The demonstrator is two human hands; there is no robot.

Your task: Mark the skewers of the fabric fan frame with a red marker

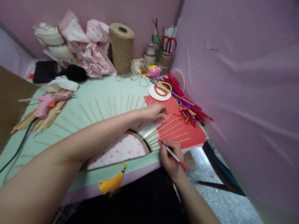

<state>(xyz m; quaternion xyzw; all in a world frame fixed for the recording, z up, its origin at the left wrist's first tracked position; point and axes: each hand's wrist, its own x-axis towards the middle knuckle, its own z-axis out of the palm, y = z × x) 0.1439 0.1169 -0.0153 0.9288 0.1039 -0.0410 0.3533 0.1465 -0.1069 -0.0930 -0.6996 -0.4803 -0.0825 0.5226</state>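
Observation:
A half-round fan piece (126, 147) covered in white cloth with small coral prints lies at the table's near edge. Thin wooden sticks (114, 104) radiate from its dark-banded curved rim. My left arm crosses over it, and my left hand (155, 112) is closed at the far end of a clear ruler (150, 131) laid across the right-hand sticks. In my right hand (171, 155) is a pen (175, 157) with a red end, its tip close to the lower right sticks. A yellow tassel (112, 183) hangs below the fan's straight edge.
Red paper sheets (187, 137) lie under the right sticks. Scissors (163, 87) rest on a white disc, beside colourful pipe cleaners (182, 96). A pink glue gun (48, 102) sits on loose sticks at left. Twine (121, 49), crumpled cloth (93, 46) and a bottle (58, 46) stand behind.

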